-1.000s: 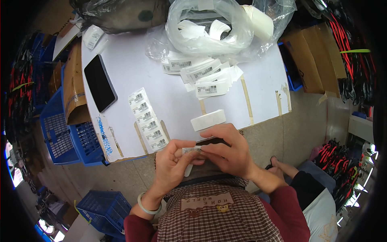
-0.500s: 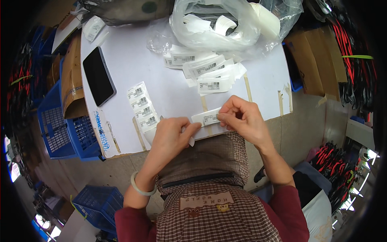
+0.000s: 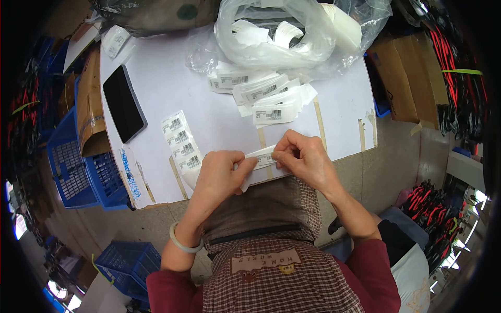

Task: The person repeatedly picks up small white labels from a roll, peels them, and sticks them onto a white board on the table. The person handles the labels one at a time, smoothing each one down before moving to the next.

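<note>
Near the table's front edge, a small white paper tag (image 3: 264, 158) with a printed barcode label on its face stretches between my hands. My left hand (image 3: 219, 169) is closed on the tag's left end, and a bit of white paper pokes out below its fingers. My right hand (image 3: 303, 156) pinches the right end between thumb and fingers. To the left lies a strip of barcode labels (image 3: 180, 141) whose lower end runs behind my left hand. Beyond my hands, a fanned pile of white barcode tags (image 3: 274, 94) rests on the table.
A black phone (image 3: 125, 104) lies on the white tabletop (image 3: 219, 122) at left. At the back stand a clear plastic bag (image 3: 276, 57) with white paper pieces inside and a white roll (image 3: 342, 28). Blue crates (image 3: 78, 161) and cardboard boxes (image 3: 409, 83) flank the table.
My right hand has moved slightly left along the tag, nearer my left hand, and less of the tag shows between them. My left hand has barely moved.
</note>
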